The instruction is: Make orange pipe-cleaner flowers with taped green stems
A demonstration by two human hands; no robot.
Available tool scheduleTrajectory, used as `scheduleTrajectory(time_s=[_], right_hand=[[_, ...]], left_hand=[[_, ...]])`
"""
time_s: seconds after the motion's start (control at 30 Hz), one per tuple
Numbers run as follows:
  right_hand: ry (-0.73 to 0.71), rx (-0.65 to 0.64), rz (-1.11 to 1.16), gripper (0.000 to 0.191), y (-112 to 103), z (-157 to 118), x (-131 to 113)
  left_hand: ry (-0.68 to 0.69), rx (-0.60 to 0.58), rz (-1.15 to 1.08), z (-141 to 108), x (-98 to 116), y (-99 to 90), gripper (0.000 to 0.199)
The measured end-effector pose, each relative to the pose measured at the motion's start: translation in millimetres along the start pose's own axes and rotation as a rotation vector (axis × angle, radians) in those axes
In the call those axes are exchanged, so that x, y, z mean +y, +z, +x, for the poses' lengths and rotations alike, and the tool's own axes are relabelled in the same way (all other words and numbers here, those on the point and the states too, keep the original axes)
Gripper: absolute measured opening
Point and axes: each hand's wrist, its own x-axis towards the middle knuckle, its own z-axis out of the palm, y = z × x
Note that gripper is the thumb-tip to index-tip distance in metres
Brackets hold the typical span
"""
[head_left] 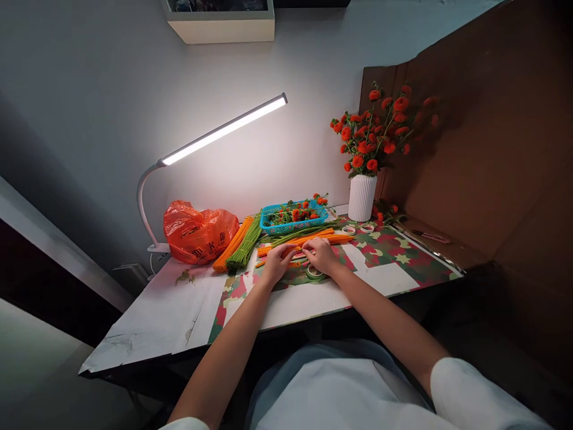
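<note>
Both hands are close together over the middle of the table. My left hand (pixel 278 263) is closed, thumb and fingers pinching a small orange fuzzy pipe cleaner piece (pixel 297 249). My right hand (pixel 320 254) is pinched at the other end of this piece; its fingertips are small in view. Behind the hands lie long orange pipe cleaners (pixel 339 238) and green pipe cleaners (pixel 308 232). A roll of green tape (pixel 314 273) rests by my right wrist.
A blue basket (pixel 293 227) holds small orange flowers. Bundled green pipe cleaners (pixel 245 243) lie beside an orange plastic bag (pixel 197 233). A white ribbed vase (pixel 362 198) with orange flowers stands back right. Tape rolls (pixel 367 228) and pliers (pixel 430 236) lie right. A lamp (pixel 226 130) shines overhead.
</note>
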Motion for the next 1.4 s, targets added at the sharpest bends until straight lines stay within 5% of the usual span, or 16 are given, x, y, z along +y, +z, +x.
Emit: scheduleTrajectory(time_s=[0.4, 0.7, 0.9, 1.4], right_hand=[[-0.010, -0.013, -0.041, 0.012, 1.1, -0.2, -7.5], [0.110, 0.026, -0.045, 0.010, -0.5, 0.4, -7.5], [0.151, 0.063, -0.045, 0.010, -1.8, 0.8, -5.5], [-0.034, 0.030, 0.100, 0.015, -5.9, 1.8, 8.4]], left_hand=[[-0.168, -0.082, -0.063, 3.3, -6.6, 9.2, 0.032], [-0.041, 0.022, 0.100, -1.4, 1.9, 4.5, 0.023], [-0.070, 0.084, 0.080, -1.1, -11.5, 1.1, 0.025], [0.070, -0.018, 0.138, 0.3, -0.3, -6.9, 0.019]])
